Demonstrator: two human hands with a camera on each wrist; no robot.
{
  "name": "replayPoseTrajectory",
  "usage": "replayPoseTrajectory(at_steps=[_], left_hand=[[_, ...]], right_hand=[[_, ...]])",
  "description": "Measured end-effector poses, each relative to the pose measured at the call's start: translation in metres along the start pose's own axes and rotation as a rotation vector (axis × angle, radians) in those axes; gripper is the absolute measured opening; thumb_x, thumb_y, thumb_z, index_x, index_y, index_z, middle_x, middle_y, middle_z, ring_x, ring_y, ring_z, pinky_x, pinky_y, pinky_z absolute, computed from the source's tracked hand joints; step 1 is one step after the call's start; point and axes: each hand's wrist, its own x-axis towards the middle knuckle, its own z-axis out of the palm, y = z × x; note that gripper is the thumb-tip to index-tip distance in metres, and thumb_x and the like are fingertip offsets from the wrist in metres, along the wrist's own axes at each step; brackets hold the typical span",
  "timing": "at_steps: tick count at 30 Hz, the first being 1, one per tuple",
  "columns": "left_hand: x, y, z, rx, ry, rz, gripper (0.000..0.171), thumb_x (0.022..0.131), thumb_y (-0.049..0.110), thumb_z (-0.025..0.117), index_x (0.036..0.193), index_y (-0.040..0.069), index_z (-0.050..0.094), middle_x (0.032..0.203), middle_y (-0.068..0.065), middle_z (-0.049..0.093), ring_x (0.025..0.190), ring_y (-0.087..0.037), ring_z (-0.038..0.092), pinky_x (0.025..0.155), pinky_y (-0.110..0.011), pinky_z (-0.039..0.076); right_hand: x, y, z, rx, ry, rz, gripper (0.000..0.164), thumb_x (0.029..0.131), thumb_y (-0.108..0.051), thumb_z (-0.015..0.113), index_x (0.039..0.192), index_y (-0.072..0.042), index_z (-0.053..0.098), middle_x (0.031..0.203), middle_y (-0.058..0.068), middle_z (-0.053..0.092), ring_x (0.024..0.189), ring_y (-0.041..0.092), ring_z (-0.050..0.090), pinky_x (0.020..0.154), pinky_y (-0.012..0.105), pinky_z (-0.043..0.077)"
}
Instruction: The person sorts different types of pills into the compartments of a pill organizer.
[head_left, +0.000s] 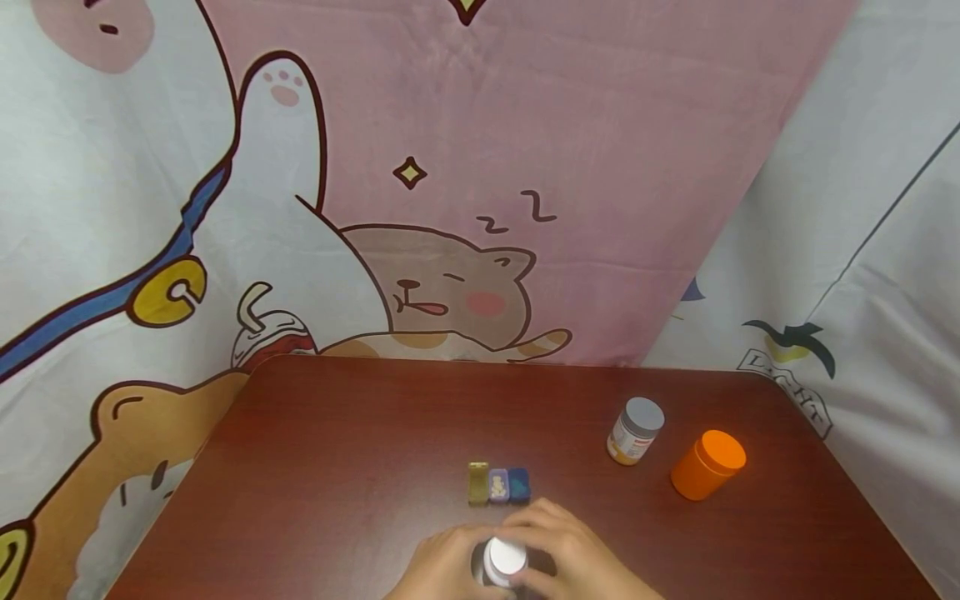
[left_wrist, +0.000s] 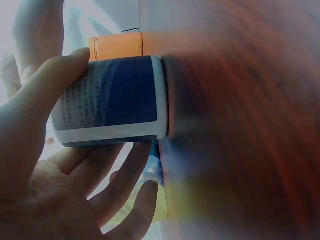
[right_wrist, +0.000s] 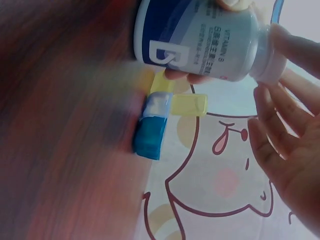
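Observation:
My left hand point(head_left: 448, 562) grips a white vitamin B bottle point(left_wrist: 112, 100) with a blue-and-grey label, thumb on one side and fingers on the other. The bottle is upright, its base at or just above the tabletop. My right hand point(head_left: 573, 554) pinches its white cap point(right_wrist: 272, 62) between thumb and fingers; the cap sits on the neck. Just beyond the hands lies a small pill box point(head_left: 498, 485) with yellow, purple and blue compartments. In the right wrist view its yellow lid point(right_wrist: 189, 105) stands raised, while the purple and blue lids look closed.
A jar with a grey lid point(head_left: 636, 431) and an orange bottle point(head_left: 708, 465) stand to the right on the dark red-brown table point(head_left: 337, 467). Behind the table hangs a cartoon-printed cloth point(head_left: 600, 167), meeting its back edge.

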Motion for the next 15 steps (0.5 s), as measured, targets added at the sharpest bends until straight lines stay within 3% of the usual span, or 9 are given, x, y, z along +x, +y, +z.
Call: replayPoseTrajectory(at_steps=[5,10,15], left_hand=[[-0.0008,0.0011,0.0000,0.017,0.005,-0.010,0.048,0.066,0.036,0.086,0.111,0.033,0.069,0.091,0.025,0.067,0.075,0.008,0.055,0.064,-0.021,0.045],[-0.0013,0.0012,-0.0005,0.030,0.014,-0.007,0.047,0.067,0.034,0.086,0.111,0.034,0.069,0.090,0.025,0.066,0.074,0.008,0.055,0.064,-0.021,0.044],[-0.0009,0.0008,-0.0003,0.032,0.025,0.012,0.040,0.069,0.039,0.085,0.105,0.036,0.069,0.091,0.025,0.066,0.076,0.008,0.055,0.064,-0.021,0.045]], right_hand=[[-0.0005,0.0010,-0.0032,0.150,-0.069,0.055,0.038,0.091,-0.029,0.068,0.128,-0.023,0.064,0.119,-0.011,0.065,0.106,0.004,0.055,0.088,0.024,0.053],[0.0007,0.0010,-0.0040,0.149,-0.072,0.026,0.039,0.091,-0.025,0.069,0.129,-0.022,0.063,0.121,-0.011,0.065,0.108,0.005,0.055,0.091,0.025,0.052],[-0.0007,-0.0060,-0.0037,0.151,-0.061,0.174,0.044,0.089,-0.037,0.070,0.132,-0.029,0.060,0.123,-0.015,0.062,0.110,0.003,0.054,0.092,0.028,0.051]])
